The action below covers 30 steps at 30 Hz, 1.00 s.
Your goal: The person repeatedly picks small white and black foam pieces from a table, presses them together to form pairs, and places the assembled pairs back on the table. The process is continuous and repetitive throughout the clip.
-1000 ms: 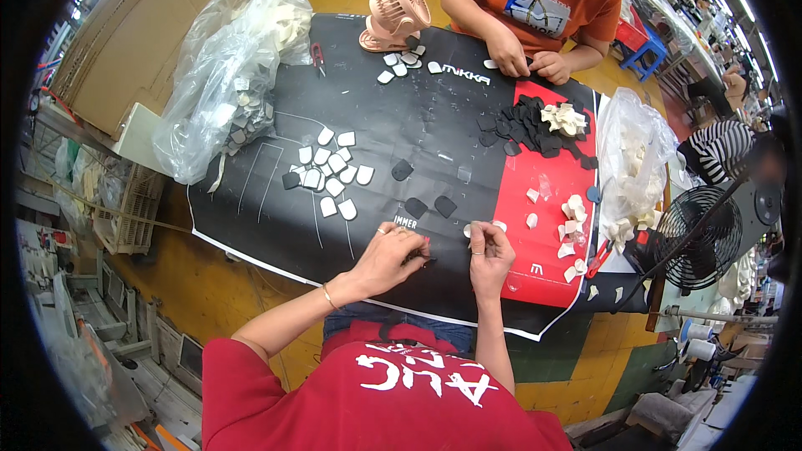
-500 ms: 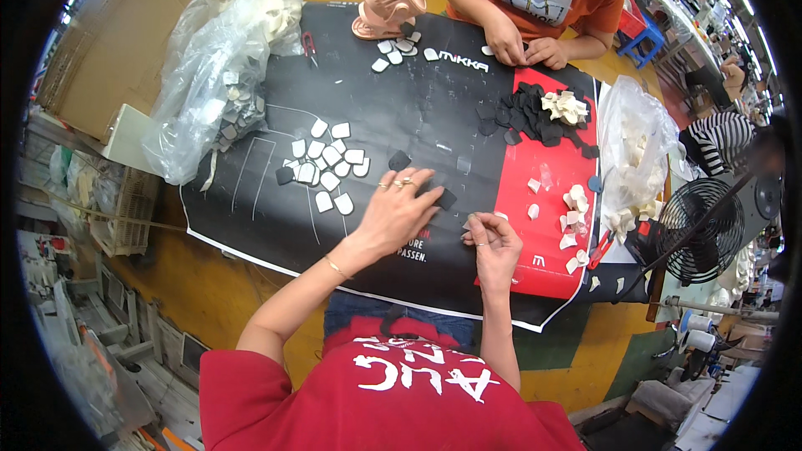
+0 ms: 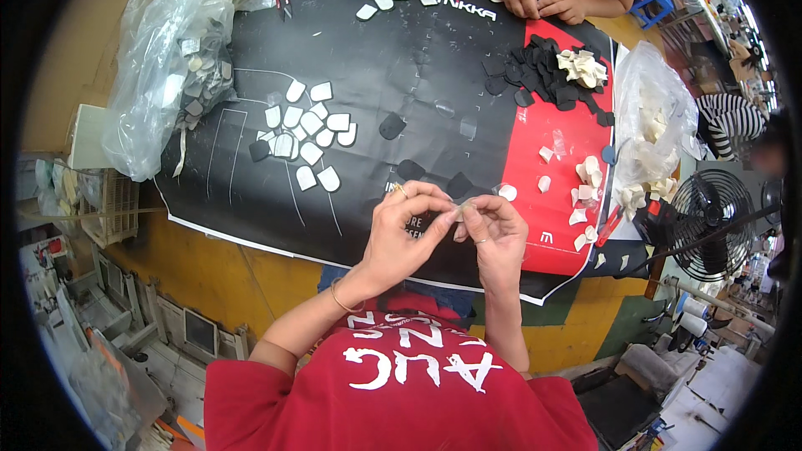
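Small pale piece (image 3: pixel 459 210) pinched over black-red mat (image 3: pixel 468 75); yellow floor (image 3: pixel 209 271) beneath.

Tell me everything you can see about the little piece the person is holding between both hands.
The small piece is pinched between the fingertips of the left hand and the right hand, held just above the near edge of the black mat. It looks pale and thin, much like the flat white pads lying on the mat, but the fingers hide most of it, so its full shape and material cannot be made out.
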Each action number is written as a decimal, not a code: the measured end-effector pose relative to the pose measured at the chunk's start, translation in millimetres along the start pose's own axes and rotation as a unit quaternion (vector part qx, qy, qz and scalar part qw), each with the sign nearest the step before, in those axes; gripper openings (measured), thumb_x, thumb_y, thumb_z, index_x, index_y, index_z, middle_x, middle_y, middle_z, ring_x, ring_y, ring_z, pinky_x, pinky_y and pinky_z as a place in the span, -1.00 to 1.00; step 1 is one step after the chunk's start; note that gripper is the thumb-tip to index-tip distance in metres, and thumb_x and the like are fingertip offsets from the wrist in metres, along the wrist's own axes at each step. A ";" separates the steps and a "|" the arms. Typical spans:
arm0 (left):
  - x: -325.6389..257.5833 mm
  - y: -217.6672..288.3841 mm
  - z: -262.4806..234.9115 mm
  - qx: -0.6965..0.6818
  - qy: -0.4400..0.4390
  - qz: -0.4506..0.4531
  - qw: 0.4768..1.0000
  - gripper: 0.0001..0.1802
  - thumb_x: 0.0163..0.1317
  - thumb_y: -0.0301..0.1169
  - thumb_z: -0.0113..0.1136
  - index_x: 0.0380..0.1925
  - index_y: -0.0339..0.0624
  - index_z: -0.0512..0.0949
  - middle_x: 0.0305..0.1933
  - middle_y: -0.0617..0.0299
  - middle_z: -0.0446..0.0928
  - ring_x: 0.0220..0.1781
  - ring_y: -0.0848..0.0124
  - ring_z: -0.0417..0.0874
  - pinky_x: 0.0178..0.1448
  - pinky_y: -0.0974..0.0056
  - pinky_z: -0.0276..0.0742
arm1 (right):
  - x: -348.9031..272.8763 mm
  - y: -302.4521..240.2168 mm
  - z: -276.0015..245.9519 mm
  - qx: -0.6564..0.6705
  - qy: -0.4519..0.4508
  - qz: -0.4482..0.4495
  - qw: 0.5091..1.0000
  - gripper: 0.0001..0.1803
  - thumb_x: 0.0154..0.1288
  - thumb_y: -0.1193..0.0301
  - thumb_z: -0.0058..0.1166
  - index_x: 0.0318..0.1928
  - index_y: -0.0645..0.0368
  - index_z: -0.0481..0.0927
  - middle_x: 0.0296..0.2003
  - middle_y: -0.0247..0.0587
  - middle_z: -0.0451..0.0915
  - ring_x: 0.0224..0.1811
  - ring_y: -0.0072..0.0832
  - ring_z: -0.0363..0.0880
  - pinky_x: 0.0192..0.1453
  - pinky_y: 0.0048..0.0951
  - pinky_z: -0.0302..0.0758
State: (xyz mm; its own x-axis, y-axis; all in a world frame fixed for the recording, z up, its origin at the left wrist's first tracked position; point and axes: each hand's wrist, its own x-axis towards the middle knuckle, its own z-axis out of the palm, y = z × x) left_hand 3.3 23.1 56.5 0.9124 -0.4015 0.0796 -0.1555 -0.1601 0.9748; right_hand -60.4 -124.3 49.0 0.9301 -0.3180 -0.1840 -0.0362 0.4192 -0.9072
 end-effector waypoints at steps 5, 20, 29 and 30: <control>7.2 -1.1 -9.3 -0.037 -0.048 0.002 0.998 -0.89 0.22 -0.51 0.34 -0.28 -0.32 0.69 -0.19 0.11 0.64 -0.21 0.30 0.68 -0.04 0.25 0.55 | -0.2 -8.6 -5.3 -0.035 -0.036 0.040 0.998 -0.76 0.39 0.58 0.21 0.02 0.41 0.59 -0.22 -0.14 0.71 -0.30 -0.55 0.68 -0.17 -0.56 0.63; -2.6 -42.1 9.0 0.397 -0.036 0.206 0.894 -0.64 0.12 -0.33 0.41 -0.04 0.02 0.67 0.17 0.21 0.52 0.22 0.24 0.49 0.32 0.10 0.24 | 27.1 -16.2 -21.4 -0.436 0.019 -0.031 0.899 -0.88 0.36 0.55 0.20 -0.16 0.37 0.66 -0.29 -0.08 0.66 -0.34 -0.42 0.72 -0.26 -0.45 0.63; -16.4 -47.4 15.5 0.428 -0.055 0.194 0.881 -0.56 0.14 -0.27 0.40 0.05 -0.02 0.62 0.23 0.16 0.49 0.22 0.25 0.50 0.33 0.07 0.22 | 69.2 -32.6 -20.9 -0.512 -0.192 -0.007 0.837 -0.87 0.36 0.55 0.15 -0.18 0.40 0.62 -0.39 -0.07 0.63 -0.44 -0.40 0.60 -0.32 -0.40 0.51; -17.0 -48.3 16.0 0.430 -0.057 0.193 0.880 -0.56 0.16 -0.25 0.38 0.07 -0.04 0.61 0.24 0.16 0.49 0.22 0.24 0.49 0.31 0.05 0.25 | 71.3 -34.2 -20.9 -0.507 -0.202 0.001 0.838 -0.86 0.36 0.53 0.14 -0.18 0.40 0.63 -0.36 0.00 0.64 -0.38 -0.27 0.62 -0.26 -0.32 0.53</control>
State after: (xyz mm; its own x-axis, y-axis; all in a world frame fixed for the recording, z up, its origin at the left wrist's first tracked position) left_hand -10.7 23.2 4.7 0.6923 -0.6556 0.3014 -0.7195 -0.5955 0.3572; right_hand -0.5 -179.1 59.0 0.9701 0.0806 -0.2289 -0.1403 -0.5834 -0.8000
